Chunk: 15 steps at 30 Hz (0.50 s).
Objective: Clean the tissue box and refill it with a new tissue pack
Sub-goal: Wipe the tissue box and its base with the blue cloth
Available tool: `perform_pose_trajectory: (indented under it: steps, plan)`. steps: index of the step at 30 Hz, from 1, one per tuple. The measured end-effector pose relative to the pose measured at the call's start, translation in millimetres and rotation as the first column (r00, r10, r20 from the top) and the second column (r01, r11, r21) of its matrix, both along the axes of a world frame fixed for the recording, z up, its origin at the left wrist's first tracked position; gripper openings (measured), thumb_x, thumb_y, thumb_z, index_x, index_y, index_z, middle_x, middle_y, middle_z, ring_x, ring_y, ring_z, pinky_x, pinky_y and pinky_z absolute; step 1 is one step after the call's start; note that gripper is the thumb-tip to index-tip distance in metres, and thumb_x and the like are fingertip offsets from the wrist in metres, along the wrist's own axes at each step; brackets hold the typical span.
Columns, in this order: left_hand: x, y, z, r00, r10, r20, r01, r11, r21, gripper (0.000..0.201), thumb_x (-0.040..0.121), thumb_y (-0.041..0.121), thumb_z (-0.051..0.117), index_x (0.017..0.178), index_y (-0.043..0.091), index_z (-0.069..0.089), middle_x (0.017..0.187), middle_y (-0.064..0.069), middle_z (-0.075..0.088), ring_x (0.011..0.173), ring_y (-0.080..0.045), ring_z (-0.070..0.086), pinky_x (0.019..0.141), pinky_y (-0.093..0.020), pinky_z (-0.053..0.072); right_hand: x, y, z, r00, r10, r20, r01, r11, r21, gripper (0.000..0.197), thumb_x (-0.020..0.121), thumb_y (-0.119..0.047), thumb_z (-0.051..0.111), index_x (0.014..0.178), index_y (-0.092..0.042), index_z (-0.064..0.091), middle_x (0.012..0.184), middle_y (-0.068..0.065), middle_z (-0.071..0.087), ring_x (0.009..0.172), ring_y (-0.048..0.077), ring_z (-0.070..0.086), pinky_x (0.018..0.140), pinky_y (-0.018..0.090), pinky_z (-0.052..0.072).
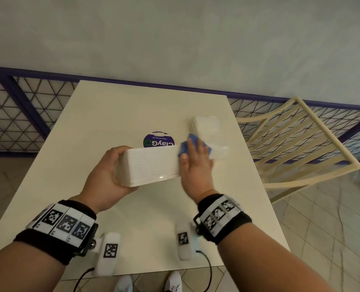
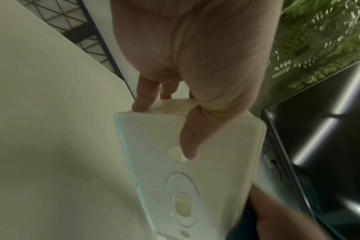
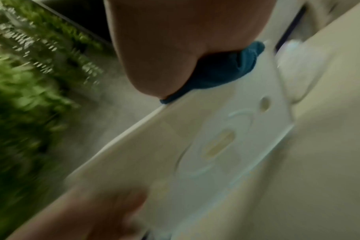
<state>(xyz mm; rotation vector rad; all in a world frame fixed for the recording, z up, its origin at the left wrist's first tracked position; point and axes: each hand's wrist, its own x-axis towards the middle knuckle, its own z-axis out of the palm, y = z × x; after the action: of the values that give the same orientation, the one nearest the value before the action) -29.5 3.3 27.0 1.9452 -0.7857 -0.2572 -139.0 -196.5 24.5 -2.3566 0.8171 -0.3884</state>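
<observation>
A cream plastic tissue box (image 1: 151, 165) is held above the table, lying on its side. My left hand (image 1: 109, 171) grips its left end, the thumb across the underside (image 2: 187, 142) and the fingers (image 2: 142, 97) on the far face. My right hand (image 1: 194, 159) presses a blue cloth (image 1: 185, 146) against the box's right end with straight fingers; the right wrist view shows the cloth (image 3: 226, 69) under the palm. The box's bottom panel (image 2: 185, 186) shows a slot and a round hole. A new tissue pack (image 1: 206, 131) in clear wrap lies on the table behind my right hand.
A round purple sticker (image 1: 158, 140) sits on the cream table (image 1: 103, 114), partly hidden by the box. A cream slatted chair (image 1: 297, 144) stands to the right. A purple-framed lattice railing (image 1: 17, 114) runs behind the table. Tiled floor lies to the right.
</observation>
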Motion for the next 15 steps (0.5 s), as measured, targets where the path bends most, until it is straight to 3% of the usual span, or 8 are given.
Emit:
perform_pose_trajectory:
  steps: [2,4,7,9,12,15]
  plan:
    - [-2.2,-5.9,2.4,1.000,0.008,0.001,-0.008,1.000,0.009,0.077,0.047,0.034,0.081,0.111,0.052,0.041,0.119,0.018,0.050,0.102,0.002,0.049,0.083,-0.041,0.052,0.5,42.3,6.6,0.981,0.189,0.046,-0.186,0.980,-0.071,0.068,0.087,-0.054,0.014,0.149,-0.029,0.023,0.160,0.003,0.012,0.148,0.022,0.004,0.116,0.051,0.001]
    - [-4.5,-10.1,6.8,1.000,0.010,-0.025,-0.010,1.000,-0.012,0.072,0.044,0.048,0.074,0.107,0.057,0.041,0.115,0.015,0.053,0.099,-0.001,0.052,0.084,-0.036,0.051,-4.3,72.7,12.9,0.937,0.344,0.063,-0.330,0.929,-0.166,0.059,0.093,-0.048,0.021,0.149,-0.028,0.022,0.160,0.002,0.013,0.148,0.023,0.003,0.115,0.049,-0.005]
    - [-4.5,-8.2,10.6,0.998,-0.005,-0.068,0.002,0.999,-0.042,0.072,0.043,0.050,0.075,0.106,0.059,0.041,0.113,0.014,0.056,0.101,0.006,0.054,0.083,-0.031,0.051,-13.3,67.0,14.0,0.896,0.442,0.035,-0.420,0.871,-0.255,0.058,0.094,-0.054,0.021,0.148,-0.034,0.021,0.160,-0.004,0.014,0.148,0.016,0.000,0.116,0.042,-0.009]
    - [-1.6,-1.4,11.0,0.998,-0.018,-0.058,0.015,0.999,-0.046,0.076,0.043,0.041,0.080,0.107,0.055,0.042,0.114,0.016,0.054,0.104,0.007,0.049,0.084,-0.036,0.052,-18.2,34.0,6.6,0.936,0.349,0.040,-0.331,0.913,-0.240,0.062,0.091,-0.062,0.014,0.147,-0.038,0.020,0.160,-0.007,0.013,0.146,0.009,0.000,0.116,0.042,-0.005]
    - [5.8,11.1,9.5,0.992,-0.045,-0.115,0.039,0.998,-0.052,0.086,0.050,0.008,0.090,0.106,0.051,0.042,0.117,0.016,0.052,0.115,-0.004,0.047,0.084,-0.039,0.054,-27.8,-18.0,-0.2,0.993,0.117,0.024,-0.114,0.989,-0.095,0.064,0.089,-0.060,0.016,0.148,-0.035,0.020,0.160,-0.005,0.011,0.146,0.010,0.001,0.117,0.046,0.003]
    - [14.1,20.6,6.1,0.981,-0.091,-0.173,0.077,0.993,-0.084,0.085,0.055,-0.009,0.085,0.107,0.045,0.045,0.118,0.017,0.054,0.119,-0.005,0.048,0.080,-0.031,0.057,-37.4,-43.7,9.5,0.986,0.156,0.062,-0.160,0.986,0.057,0.063,0.093,-0.053,0.040,0.149,-0.029,0.022,0.160,-0.003,0.010,0.145,0.009,0.012,0.116,0.026,0.012]
